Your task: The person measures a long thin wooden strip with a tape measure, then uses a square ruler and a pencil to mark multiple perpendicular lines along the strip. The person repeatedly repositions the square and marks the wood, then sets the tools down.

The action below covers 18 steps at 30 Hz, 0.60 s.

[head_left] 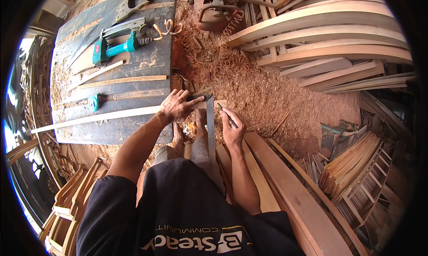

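A long pale wooden strip (99, 116) lies across the dark work board (67, 102), its right end sticking out past the board's edge. My left hand (177, 105) grips the strip and the dark stock of a metal try square (211, 124) near that end, with the square's long blade crossing the strip and pointing toward me. Just right of the blade, my right hand (232, 124) holds a dark pen or pencil (228, 116), its tip at the strip's end.
On the board lie a teal nail gun (116, 50), tape measure (93, 102) and handsaw (124, 8). A red machine (209, 17) stands on shavings-covered floor (290, 113). Curved timbers (312, 33) fill the upper right; planks (294, 193) lie beside me; wooden frames (71, 198) stand lower left.
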{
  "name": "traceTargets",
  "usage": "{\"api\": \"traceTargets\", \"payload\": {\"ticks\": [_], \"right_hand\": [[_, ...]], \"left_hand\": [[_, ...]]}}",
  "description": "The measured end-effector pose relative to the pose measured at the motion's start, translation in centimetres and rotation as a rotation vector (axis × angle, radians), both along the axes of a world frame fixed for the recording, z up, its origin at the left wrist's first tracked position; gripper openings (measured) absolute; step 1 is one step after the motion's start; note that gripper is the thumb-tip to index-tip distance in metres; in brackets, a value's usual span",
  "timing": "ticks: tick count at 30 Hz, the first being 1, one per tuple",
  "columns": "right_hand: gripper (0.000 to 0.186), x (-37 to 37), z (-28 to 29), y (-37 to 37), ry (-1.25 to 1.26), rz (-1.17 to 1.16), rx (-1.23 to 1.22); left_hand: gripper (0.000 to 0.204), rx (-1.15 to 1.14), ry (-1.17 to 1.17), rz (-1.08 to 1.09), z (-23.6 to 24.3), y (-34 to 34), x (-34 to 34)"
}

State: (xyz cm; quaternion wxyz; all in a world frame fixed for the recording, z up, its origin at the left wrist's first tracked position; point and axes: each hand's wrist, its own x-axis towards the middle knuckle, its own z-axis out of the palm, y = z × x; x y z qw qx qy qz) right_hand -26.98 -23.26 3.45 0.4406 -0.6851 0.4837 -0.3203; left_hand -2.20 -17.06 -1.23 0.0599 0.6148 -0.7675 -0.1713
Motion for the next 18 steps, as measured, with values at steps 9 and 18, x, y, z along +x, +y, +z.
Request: {"api": "traceTargets", "payload": {"ticks": [9, 18], "right_hand": [[0.017, 1.7, 0.5, 0.0, 0.110, 0.082, -0.126], [0.018, 1.0, -1.1, 1.1, 0.078, 0.042, -0.161]], "left_hand": [[0.080, -0.011, 0.014, -0.003, -0.1, -0.1, 0.2], [0.080, -0.039, 0.016, -0.008, -0.2, 0.0, 0.2]]}}
